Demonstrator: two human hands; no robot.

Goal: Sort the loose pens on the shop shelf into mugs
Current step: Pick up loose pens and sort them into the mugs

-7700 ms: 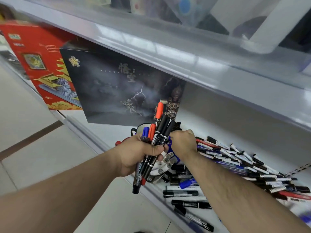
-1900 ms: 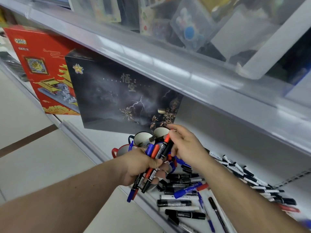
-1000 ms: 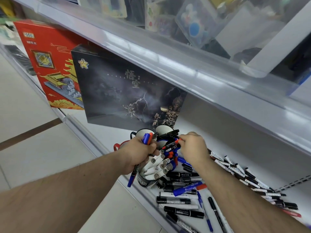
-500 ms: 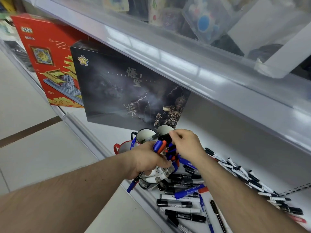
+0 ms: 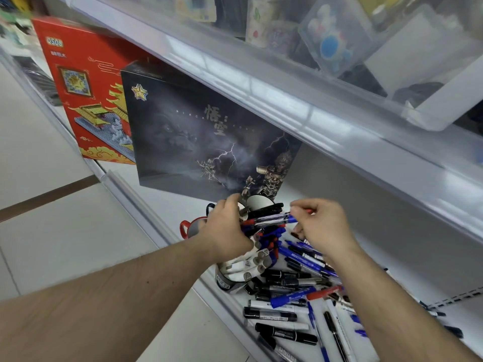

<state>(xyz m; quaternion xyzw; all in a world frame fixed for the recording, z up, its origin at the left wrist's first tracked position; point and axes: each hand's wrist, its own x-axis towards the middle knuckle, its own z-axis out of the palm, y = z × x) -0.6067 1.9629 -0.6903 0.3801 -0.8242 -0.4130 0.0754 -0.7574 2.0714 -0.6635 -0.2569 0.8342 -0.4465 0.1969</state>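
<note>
The shelf point(image 5: 339, 244) runs from 10 o'clock down to 5 o'clock, under an upper shelf point(image 5: 300, 100) that crosses the top of the view. A black box point(image 5: 198, 142) stands at 12 o'clock from the hands, with a red box point(image 5: 86, 95) just beside it at 10 o'clock. Loose pens point(image 5: 292, 307) lie in a heap on the shelf from the centre out to 5 o'clock, black, blue and a few red, some crossing each other. The left hand point(image 5: 224, 231) is curled around one end of a small bundle of pens point(image 5: 269, 219) held level above the mugs. The right hand point(image 5: 321, 228), at 3 o'clock from the left, pinches the other end of the bundle between thumb and fingers. A dark mug point(image 5: 230, 278) packed with white-bodied pens sits below the left wrist at 6 o'clock. A red mug point(image 5: 189, 228) shows at 9 o'clock from the left hand, partly hidden by it. A white mug point(image 5: 257, 202) stands just behind the bundle at 12 o'clock, touching the black box's foot or very near it; I cannot tell which.
</note>
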